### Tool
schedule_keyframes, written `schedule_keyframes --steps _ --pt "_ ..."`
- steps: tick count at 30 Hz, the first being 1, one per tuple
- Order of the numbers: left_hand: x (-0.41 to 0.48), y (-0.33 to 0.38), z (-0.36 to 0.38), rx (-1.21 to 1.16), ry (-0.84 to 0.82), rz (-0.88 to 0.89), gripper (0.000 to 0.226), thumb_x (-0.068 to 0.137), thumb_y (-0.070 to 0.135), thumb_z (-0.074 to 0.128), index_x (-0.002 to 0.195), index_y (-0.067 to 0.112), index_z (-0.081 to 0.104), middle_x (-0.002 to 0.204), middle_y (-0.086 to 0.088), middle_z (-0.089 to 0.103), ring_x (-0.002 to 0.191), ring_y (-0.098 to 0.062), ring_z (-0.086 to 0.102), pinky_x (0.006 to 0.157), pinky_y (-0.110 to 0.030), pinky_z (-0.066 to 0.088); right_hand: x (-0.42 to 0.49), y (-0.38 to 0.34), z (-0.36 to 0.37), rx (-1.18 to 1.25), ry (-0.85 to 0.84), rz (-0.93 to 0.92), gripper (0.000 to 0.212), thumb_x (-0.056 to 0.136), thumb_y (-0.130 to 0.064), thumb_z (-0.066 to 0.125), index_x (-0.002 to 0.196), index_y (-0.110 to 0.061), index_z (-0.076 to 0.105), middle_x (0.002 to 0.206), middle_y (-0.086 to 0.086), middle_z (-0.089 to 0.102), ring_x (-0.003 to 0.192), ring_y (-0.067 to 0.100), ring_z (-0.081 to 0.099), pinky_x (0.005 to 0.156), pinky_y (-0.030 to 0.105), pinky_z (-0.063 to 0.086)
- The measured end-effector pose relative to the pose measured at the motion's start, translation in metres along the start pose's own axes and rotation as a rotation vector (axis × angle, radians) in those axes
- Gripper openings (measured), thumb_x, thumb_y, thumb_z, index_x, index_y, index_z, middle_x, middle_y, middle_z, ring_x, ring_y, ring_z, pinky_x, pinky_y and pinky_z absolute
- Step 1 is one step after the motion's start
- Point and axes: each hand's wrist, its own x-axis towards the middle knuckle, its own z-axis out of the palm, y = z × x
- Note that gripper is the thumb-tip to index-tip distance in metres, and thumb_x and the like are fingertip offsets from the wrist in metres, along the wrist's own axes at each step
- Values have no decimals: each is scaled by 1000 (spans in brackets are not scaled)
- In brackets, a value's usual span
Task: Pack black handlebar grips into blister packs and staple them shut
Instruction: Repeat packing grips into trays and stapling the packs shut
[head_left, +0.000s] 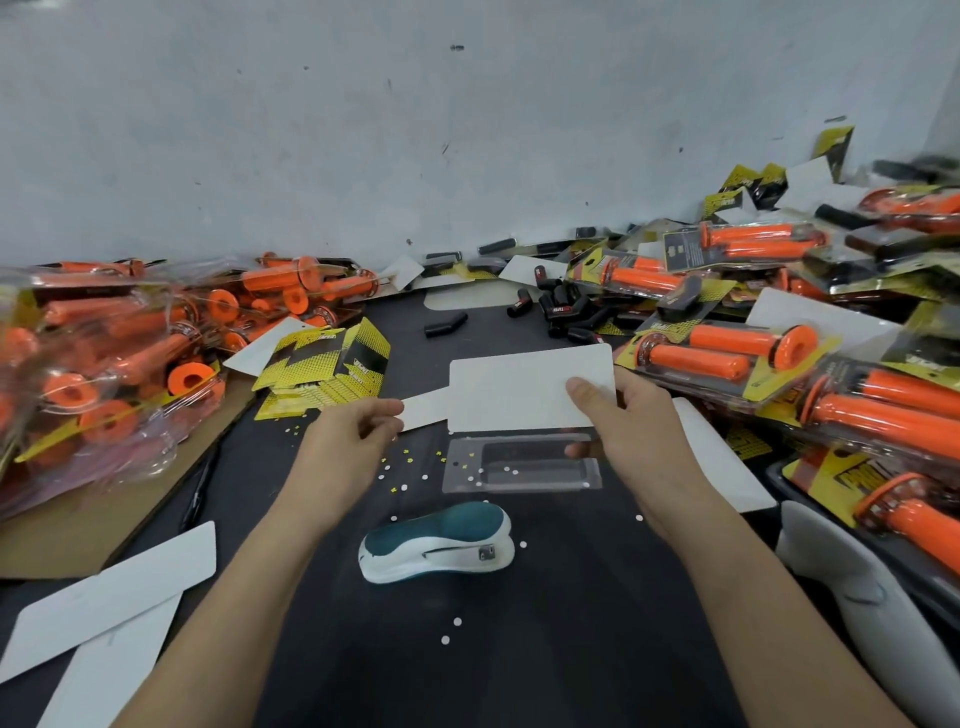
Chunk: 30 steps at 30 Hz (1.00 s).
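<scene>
My right hand (626, 415) grips the right end of a white backing card (519, 389), its blank side up, together with a clear plastic blister shell (519, 465) that hangs below it. My left hand (358, 434) pinches the card's narrow hang tab at the left. Both are held just above the black table (519, 649). A teal and white stapler (441, 540) lies on the table right below my hands. Loose black handlebar grips (563, 309) lie in a heap farther back.
Packed orange grips in blister packs are piled at the left (104, 353) and at the right (779, 343). Yellow and black printed cards (322, 371) lie behind my left hand. White blank cards (104, 608) lie at the front left. Paper punch dots scatter the table.
</scene>
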Motion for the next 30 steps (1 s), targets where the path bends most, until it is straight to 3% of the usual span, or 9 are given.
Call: schedule_keyframes --steps 4,9,12,14,17,21,25,27,30 --pt "0 -6 2 117 60 20 26 99 18 58 122 19 68 96 8 71 86 -5 64 69 -17 47 -1 0 2 9 -17 12 11 100 -25 58 99 -27 69 92 -9 75 80 19 71 59 27 58" --pt "-1 0 4 215 137 87 25 102 24 49 118 20 69 94 7 69 78 -9 60 62 -20 41 -4 -2 6 53 -60 55 17 103 -26 54 105 -20 69 94 -3 74 89 21 69 58 26 57" --pt "-2 15 1 -65 103 29 28 104 28 44 121 23 65 101 10 70 86 -10 65 74 -27 52 -5 -3 8 75 -75 72 23 104 -28 51 105 -16 70 93 0 74 87 20 69 58 27 57" --pt "-5 27 0 -358 -63 -48 29 104 36 45 114 24 69 103 10 73 93 -8 69 82 -31 56 -6 -3 8 89 -85 75 24 104 -29 50 103 -16 70 93 0 74 86 19 70 59 27 58" --pt "-11 38 4 -485 -222 -43 24 103 29 51 111 18 71 103 2 76 92 -14 71 80 -32 58 -7 -3 10 153 -116 83 27 104 -30 49 99 -17 72 92 -1 75 82 14 72 61 29 59" --pt "-8 44 5 -573 -97 -56 19 101 21 54 104 15 71 92 -3 75 80 -15 65 66 -25 57 -8 -4 9 130 -182 72 26 104 -31 49 101 -17 71 88 -6 76 85 17 75 61 30 60" --pt "-1 56 6 -1079 -1 -291 21 99 20 59 110 3 62 101 -12 68 96 -24 64 82 -32 60 -11 -5 18 15 -160 -70 25 102 -32 54 85 -22 68 70 -17 64 80 16 74 61 28 60" --pt "-5 63 14 -1010 -36 -398 32 95 29 65 116 8 52 115 -13 60 106 -27 64 85 -39 60 -12 -5 26 -107 -57 -172 24 103 -35 51 86 -26 66 75 -22 63 80 11 73 64 26 59" --pt "-11 75 21 -935 -212 -408 45 88 45 70 115 12 54 119 -13 59 109 -29 64 89 -46 57 -16 -4 33 -443 8 -434 28 104 -33 48 112 -19 71 95 -8 64 80 8 64 68 26 50"
